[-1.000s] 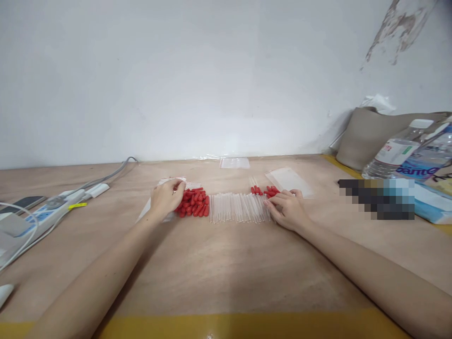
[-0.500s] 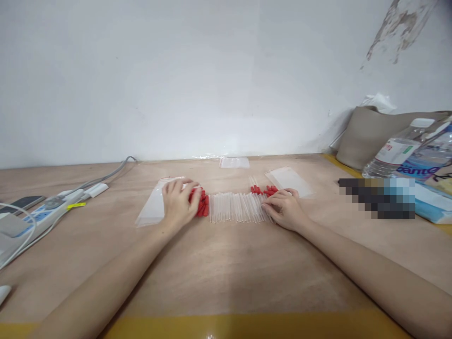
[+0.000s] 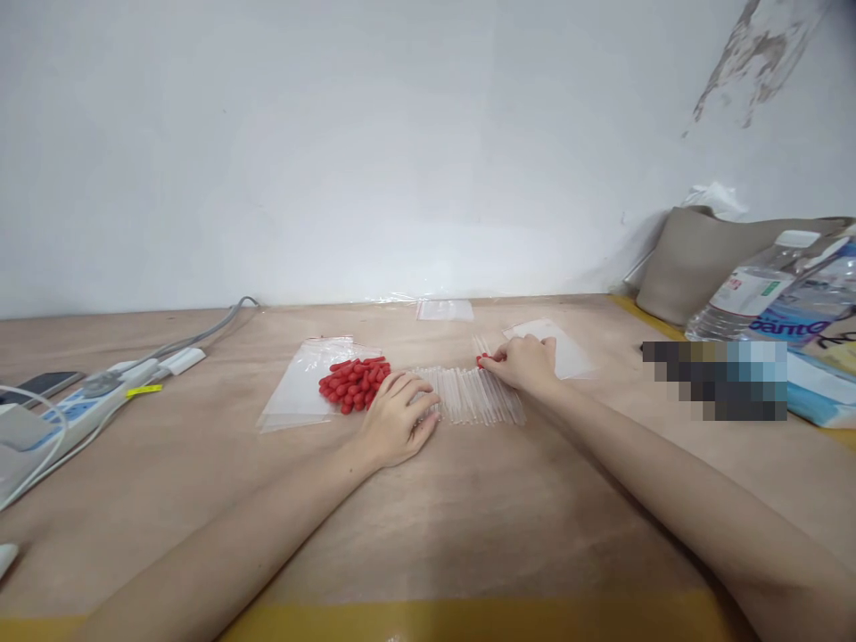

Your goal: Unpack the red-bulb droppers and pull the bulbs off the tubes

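Observation:
A row of thin clear tubes (image 3: 478,397) lies side by side on the wooden table, with pointed ends. My left hand (image 3: 401,419) rests over the row's left end, fingers curled and thumb near the forefinger; what is between them is hidden. Just beyond it is a heap of red rubber bulbs (image 3: 354,383), partly on clear plastic bags (image 3: 294,392). At the right, my right hand (image 3: 525,361) is closed, fingertips pinching a red rubber bulb (image 3: 482,360). A few clear tubes (image 3: 479,344) point away behind it. Other red bulbs there are covered by the hand.
More clear bags (image 3: 565,348) lie beyond my right hand, and a small one (image 3: 445,310) by the wall. A power strip (image 3: 86,406) with cables stands left, near a phone (image 3: 46,385). Water bottles (image 3: 749,290), a grey-brown bag (image 3: 675,267) and a blue packet (image 3: 819,392) are right.
My left hand has moved right and nearer, off the red bulbs onto the tubes, uncovering the heap. My right hand has moved from the tubes' right end up to the red bulbs behind.

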`<state>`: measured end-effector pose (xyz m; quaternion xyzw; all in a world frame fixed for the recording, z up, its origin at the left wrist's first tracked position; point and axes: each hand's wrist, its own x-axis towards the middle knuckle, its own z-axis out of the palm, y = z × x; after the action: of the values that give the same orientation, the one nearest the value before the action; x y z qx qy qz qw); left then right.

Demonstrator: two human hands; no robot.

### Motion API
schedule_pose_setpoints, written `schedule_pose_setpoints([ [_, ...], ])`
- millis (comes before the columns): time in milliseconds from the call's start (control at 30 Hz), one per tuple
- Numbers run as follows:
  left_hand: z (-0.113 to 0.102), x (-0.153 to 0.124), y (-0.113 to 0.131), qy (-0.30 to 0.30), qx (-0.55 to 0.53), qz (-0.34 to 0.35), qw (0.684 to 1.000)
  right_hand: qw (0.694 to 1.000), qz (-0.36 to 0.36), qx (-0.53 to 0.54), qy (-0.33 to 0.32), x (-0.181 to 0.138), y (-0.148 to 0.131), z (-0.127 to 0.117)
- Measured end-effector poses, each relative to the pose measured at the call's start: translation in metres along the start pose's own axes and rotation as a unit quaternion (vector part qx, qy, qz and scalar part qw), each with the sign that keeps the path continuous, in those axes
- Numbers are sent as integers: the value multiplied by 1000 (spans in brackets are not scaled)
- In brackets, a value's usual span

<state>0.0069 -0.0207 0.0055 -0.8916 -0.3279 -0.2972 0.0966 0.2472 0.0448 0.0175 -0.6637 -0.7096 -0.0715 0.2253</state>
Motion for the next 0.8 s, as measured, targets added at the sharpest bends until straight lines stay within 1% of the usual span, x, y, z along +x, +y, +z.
schedule_pose_setpoints([
  [133,0,0,1,-2,0,4,1000,1000,-12,-22,5,1,-5,3],
  [233,0,0,1,-4,0,2,1000,1000,3,-7,10,1,-8,-2],
  [367,1,-1,0,-5,7,-4,1000,995,64,70,-15,-1,-7,-18],
  [433,2,-1,-1,8,19,-4,1000,989,67,130,-15,-6,-6,-27],
  [500,4,-1,-1,28,49,-4,998,981,23,193,6,-16,-4,-31],
  [567,5,0,0,56,93,-5,994,969,-63,237,30,-29,-4,-31],
  [633,5,0,1,81,133,1,988,955,-151,251,47,-42,-7,-24],
  [667,5,1,2,90,148,7,985,949,-183,251,53,-49,-9,-20],
  [733,4,1,3,98,166,21,981,939,-227,252,62,-59,-13,-11],
  [800,4,1,3,97,167,30,981,932,-250,254,64,-65,-17,-4],
])
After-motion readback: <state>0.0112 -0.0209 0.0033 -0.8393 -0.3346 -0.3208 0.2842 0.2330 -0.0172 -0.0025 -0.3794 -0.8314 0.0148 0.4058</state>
